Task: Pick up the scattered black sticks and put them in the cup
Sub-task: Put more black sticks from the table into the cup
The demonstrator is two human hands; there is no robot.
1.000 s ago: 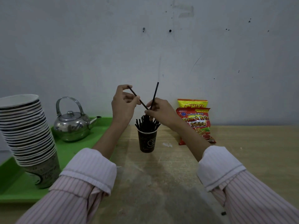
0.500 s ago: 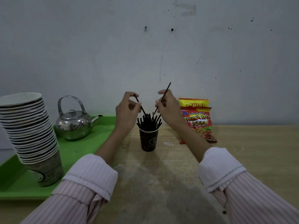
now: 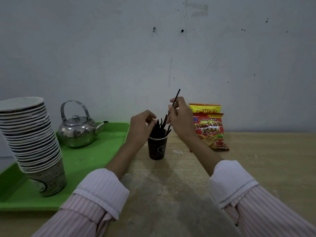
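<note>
Black sticks stand bunched in a dark paper cup at the middle of a pale wooden counter, their tips fanning out above the rim. The right hand, at 1 o'clock from the cup, pinches a single stick between thumb and fingers. It holds the stick tilted, with the top end pointing toward 1 o'clock and the lower end down by the tops of the bunch. The left hand, at 10 o'clock from the cup, has its fingers curled in against the stick tips; whether they pinch one cannot be told. Both forearms come out of the rolled cuffs of a pink striped shirt. At 9 o'clock from the cup lies a green tray bearing a steel kettle, spout toward 3 o'clock, and, at 8 o'clock, a leaning stack of paper cups. At 2 o'clock a red snack bag stands before a yellow snack bag, by the grey wall.
</note>
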